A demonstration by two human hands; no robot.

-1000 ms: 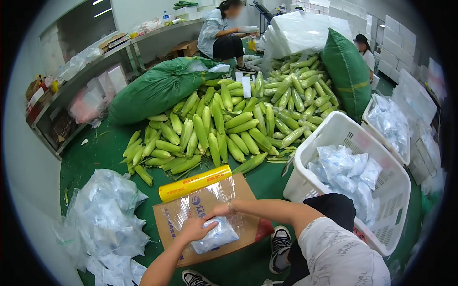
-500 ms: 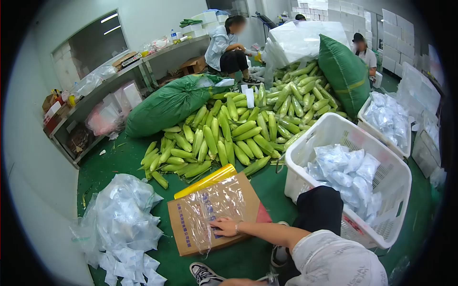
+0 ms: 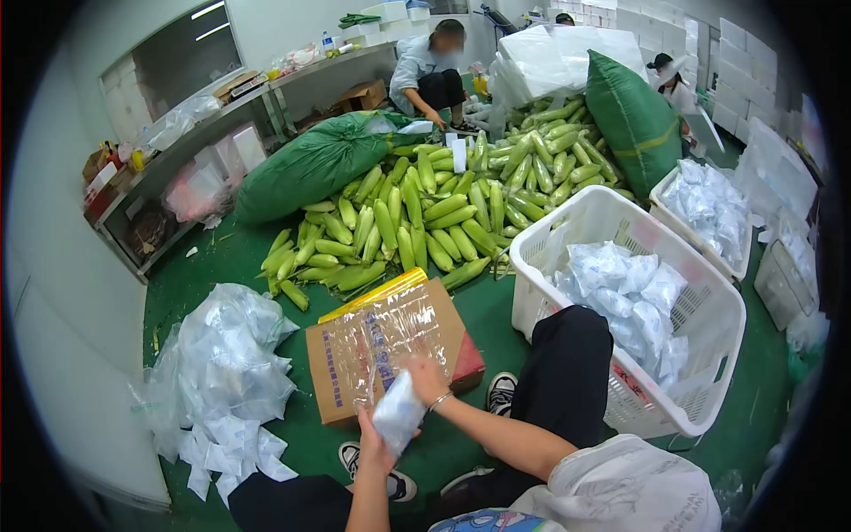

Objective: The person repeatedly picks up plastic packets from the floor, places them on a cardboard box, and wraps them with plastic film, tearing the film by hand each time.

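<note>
A white ice pack [image 3: 399, 414] is tilted above the near edge of a brown cardboard box [image 3: 330, 368]. My left hand [image 3: 376, 446] is closed round its lower left side, thumb along the edge. At the upper right side of the pack is my right hand [image 3: 425, 379], its fingers smeared by motion; I cannot tell whether they grip it. Shiny clear film covers the middle of the box's printed top. Behind the box lies a yellow roll [image 3: 377, 293].
A heap of green corn cobs [image 3: 390, 226] spreads beyond the box, beside green sacks [image 3: 310, 168]. White packets [image 3: 235, 355] lie in plastic on the left floor. A white basket [image 3: 554, 257] of ice packs stands right. One person [image 3: 430, 75] crouches behind the corn.
My right hand has lifted off the box and moved to the ice pack. My left hand has come up from the bottom edge with the pack. The crouching person has reached downward.
</note>
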